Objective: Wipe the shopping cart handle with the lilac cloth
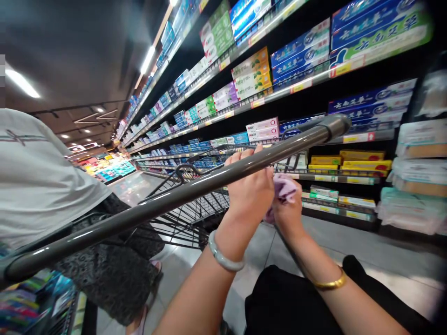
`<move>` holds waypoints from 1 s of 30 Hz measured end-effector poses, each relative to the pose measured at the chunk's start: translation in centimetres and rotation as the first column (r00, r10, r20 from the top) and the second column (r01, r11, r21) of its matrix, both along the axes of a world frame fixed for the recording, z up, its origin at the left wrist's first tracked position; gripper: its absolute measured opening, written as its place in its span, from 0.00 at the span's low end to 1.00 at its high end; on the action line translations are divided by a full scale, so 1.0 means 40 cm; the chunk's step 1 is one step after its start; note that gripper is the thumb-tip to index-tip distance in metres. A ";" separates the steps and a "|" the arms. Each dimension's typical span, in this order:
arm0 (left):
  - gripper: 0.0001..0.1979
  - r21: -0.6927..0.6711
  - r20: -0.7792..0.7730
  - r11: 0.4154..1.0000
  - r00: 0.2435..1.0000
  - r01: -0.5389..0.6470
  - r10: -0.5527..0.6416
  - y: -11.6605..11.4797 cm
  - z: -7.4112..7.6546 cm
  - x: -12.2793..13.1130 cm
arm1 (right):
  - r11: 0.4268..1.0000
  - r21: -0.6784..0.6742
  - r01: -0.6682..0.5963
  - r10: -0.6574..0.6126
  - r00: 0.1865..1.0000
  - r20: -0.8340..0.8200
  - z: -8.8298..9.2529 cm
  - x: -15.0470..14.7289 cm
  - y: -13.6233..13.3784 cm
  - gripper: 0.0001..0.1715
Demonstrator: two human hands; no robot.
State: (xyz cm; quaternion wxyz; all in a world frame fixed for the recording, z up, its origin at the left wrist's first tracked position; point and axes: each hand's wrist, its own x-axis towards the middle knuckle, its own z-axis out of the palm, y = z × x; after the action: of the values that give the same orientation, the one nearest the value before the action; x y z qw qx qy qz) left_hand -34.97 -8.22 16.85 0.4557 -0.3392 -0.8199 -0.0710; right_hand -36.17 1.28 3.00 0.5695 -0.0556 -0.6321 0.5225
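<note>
The dark grey shopping cart handle point(195, 186) slants across the view, high at the right and low at the left. My left hand point(249, 188), with a pale bangle at the wrist, is closed around the handle from below, and its fingertips show above the bar. Close beside it, my right hand point(289, 211), wearing a gold bangle, is closed on a crumpled lavender cloth point(284, 188). A dark strip runs down from below this hand along the forearm. The wire basket of the cart point(195, 216) lies beyond the handle.
Shelves point(256, 103) of boxed toothpaste run along the right and into the distance. Wrapped packs point(422, 177) hang at the far right. A person in a white top point(45, 172) and dark patterned bottoms stands close on the left. Colourful goods point(31, 298) fill a low shelf at bottom left.
</note>
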 end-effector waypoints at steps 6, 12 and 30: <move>0.26 -0.132 -0.035 0.991 0.999 0.021 -0.026 -0.034 0.052 0.026 | 0.998 -0.025 -0.053 0.051 0.995 -0.091 0.076 0.039 -0.020 0.18; 0.23 -0.240 -0.074 0.970 0.997 -0.040 0.023 -0.018 0.031 0.009 | 0.994 0.098 -0.041 0.051 0.994 -0.100 0.066 0.012 0.001 0.19; 0.26 -0.206 -0.153 0.975 0.981 0.084 -0.117 0.090 0.027 0.006 | 0.991 0.126 0.042 -0.015 0.978 -0.206 0.091 -0.007 0.116 0.16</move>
State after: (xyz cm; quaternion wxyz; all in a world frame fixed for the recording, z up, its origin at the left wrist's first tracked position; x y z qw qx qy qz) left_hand -34.73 -4.64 17.94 0.4814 -0.4290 -0.7642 0.0162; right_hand -36.44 5.92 6.63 0.6414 0.0265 -0.6018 0.4751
